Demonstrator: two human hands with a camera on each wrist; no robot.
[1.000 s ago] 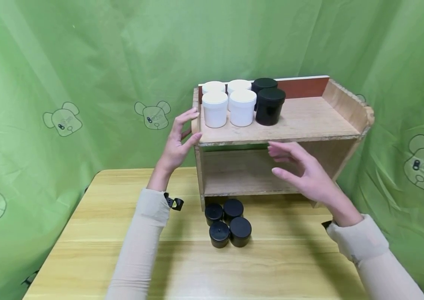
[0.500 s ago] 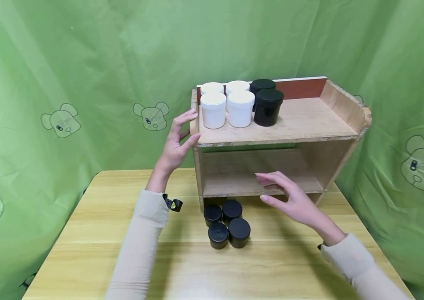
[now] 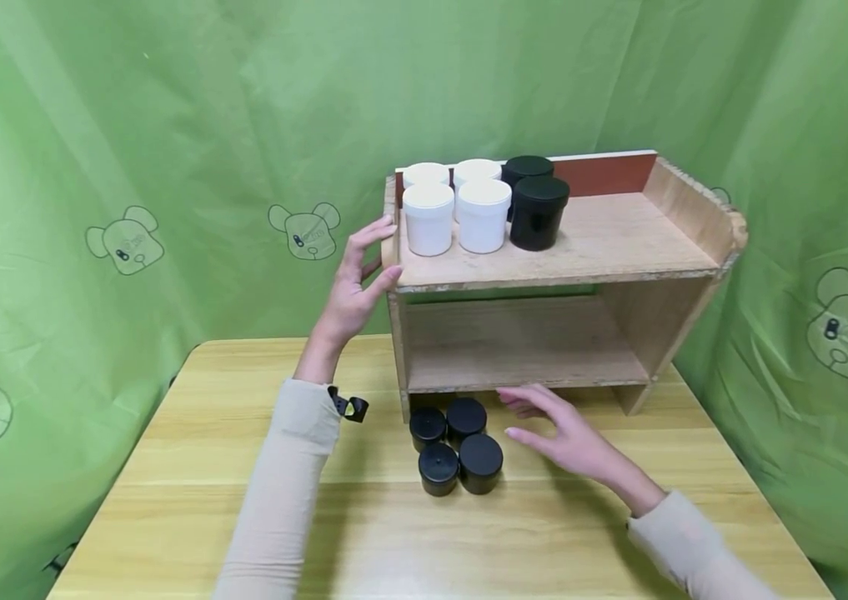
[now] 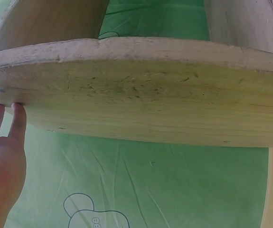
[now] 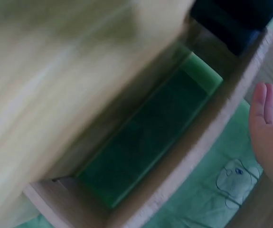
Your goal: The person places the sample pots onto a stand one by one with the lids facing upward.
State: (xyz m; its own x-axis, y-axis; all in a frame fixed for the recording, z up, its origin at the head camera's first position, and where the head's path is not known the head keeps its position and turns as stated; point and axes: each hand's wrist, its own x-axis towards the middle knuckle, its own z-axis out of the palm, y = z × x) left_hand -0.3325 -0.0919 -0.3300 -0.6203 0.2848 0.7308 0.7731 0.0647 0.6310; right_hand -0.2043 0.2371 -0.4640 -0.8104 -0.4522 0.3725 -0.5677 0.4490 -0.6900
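Observation:
A small two-tier wooden shelf [image 3: 619, 277] stands on the table. My left hand [image 3: 352, 287] holds its left side panel [image 4: 141, 97], thumb at the front edge, two fingertips meeting the outer face in the left wrist view. My right hand [image 3: 562, 433] is empty, with fingers loosely bent and thumb apart, just right of several black lidded jars grouped on the table. The nearest of these are the front right black jar [image 3: 480, 463] and the back right black jar [image 3: 466, 418]. In the right wrist view, only part of the right hand [image 5: 271, 126] shows.
On the top tier, white jars [image 3: 429, 218] stand at the left with black jars [image 3: 539, 212] beside them. The lower tier [image 3: 521, 346] lies underneath. A green curtain [image 3: 168, 125] hangs behind the wooden table [image 3: 228, 467].
My right hand has come down from the top tier's front edge, moving left toward the black jars on the table. The left hand keeps its place on the side panel.

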